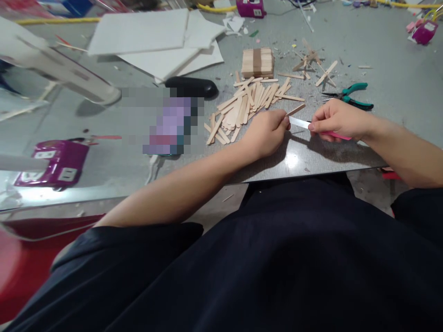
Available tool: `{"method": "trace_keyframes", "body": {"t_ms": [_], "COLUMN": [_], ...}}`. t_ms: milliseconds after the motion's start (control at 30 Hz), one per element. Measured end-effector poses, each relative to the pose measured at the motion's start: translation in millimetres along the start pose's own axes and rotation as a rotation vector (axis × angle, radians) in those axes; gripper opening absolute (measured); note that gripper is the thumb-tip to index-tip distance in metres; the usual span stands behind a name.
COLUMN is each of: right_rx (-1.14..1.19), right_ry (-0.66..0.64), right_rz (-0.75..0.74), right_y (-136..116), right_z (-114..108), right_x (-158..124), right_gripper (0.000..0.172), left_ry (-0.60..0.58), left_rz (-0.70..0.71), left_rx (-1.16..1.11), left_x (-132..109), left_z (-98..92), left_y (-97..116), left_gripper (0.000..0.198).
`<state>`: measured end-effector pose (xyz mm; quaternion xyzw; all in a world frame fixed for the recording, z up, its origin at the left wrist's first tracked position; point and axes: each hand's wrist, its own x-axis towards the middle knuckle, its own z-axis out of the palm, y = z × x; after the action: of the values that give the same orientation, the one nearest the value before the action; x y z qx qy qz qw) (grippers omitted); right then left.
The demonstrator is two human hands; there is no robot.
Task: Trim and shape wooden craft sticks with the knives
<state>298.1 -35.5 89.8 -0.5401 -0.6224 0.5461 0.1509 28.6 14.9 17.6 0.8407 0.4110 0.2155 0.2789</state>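
My left hand (268,133) is closed on a wooden craft stick (296,109), whose far end juts out to the right past the fingers. In my right hand (334,121) is a utility knife (334,134) with a pink handle. Its bare metal blade points left and reaches the fingertips of my left hand, just under the stick. Whether the blade touches the stick I cannot tell. Loose craft sticks (247,101) lie heaped just beyond my left hand. Green-handled pliers (353,96) rest on the table behind my right hand.
A banded bundle of craft sticks (258,62) stands behind the heap. White foam boards (145,32) and a black case (192,87) lie to the left, near a pixelated phone (171,122). Purple power sockets (55,161) sit at the left. The table's front edge (311,174) runs close to my body.
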Motion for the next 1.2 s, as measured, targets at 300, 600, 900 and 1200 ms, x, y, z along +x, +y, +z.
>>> {"method": "trace_keyframes", "body": {"t_ms": [300,600,900,1200], "right_rx": [0.047,0.019,0.061,0.045], "right_ry": [-0.020,0.016,0.051,0.001], "right_rz": [-0.021,0.014,0.052,-0.005], "right_y": [4.0,1.9,-7.1,8.3], "right_z": [-2.6,-3.4,2.4,-9.8], "right_x": [0.8,1.1,-5.5,-1.2], "right_gripper": [0.046,0.038,0.041,0.039], "left_ry": [0.048,0.017,-0.053,-0.116], "left_rz": [0.030,0.025,0.025,0.057], "left_rx": [-0.083,-0.063,-0.065,-0.043], "left_x": [2.5,-0.1,0.6,-7.6], "left_z": [6.6,2.6,-3.0,-14.1], "left_y": [-12.5,-5.1,-1.6,8.8], "left_gripper": [0.034,0.034,0.035,0.039]}}
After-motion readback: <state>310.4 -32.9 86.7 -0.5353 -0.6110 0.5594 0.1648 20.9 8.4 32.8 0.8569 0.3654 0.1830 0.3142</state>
